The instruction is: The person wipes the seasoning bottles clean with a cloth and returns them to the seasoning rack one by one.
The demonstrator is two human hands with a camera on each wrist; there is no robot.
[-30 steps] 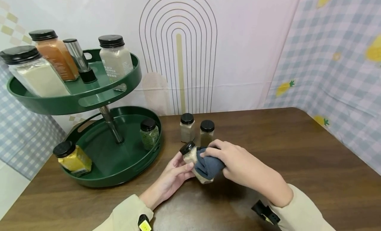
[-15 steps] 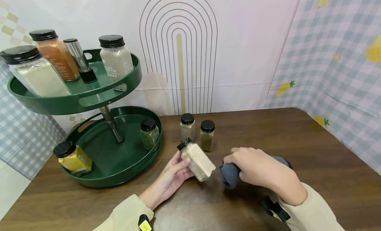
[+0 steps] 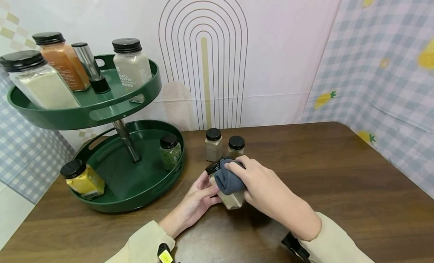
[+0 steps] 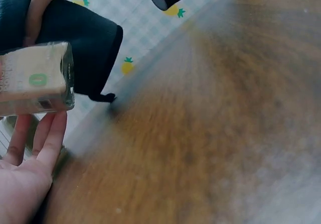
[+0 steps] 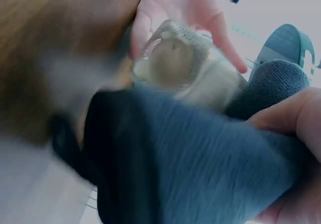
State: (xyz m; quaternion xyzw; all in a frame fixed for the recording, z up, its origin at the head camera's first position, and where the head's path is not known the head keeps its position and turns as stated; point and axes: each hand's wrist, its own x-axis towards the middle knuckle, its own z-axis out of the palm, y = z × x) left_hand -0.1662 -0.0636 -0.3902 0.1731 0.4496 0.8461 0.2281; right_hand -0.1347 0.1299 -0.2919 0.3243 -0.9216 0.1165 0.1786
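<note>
A clear spice jar [image 3: 233,201] with pale powder and a black lid is tilted in my left hand [image 3: 194,198], fingers and thumb on its sides. In the left wrist view the fingers touch the underside of the jar [image 4: 35,78]. My right hand [image 3: 261,180] grips a folded dark blue cloth [image 3: 228,181] and presses it on the jar's upper side near the lid, partly covering it. The right wrist view has the jar's base [image 5: 173,63] facing the camera, with the bunched cloth [image 5: 200,153] in front, blurred.
Two small black-lidded jars [image 3: 213,146] stand just behind the hands. A two-tier green tray stand [image 3: 130,201] at left bears larger jars and a metal cylinder above. Its lower tier has a green herb jar [image 3: 170,153]; a yellow jar [image 3: 86,182] leans at its rim.
The right hand moved away to the right with the cloth, then came back left onto the jar, now higher towards its lid. The left hand has kept hold of the jar in nearly the same place.
</note>
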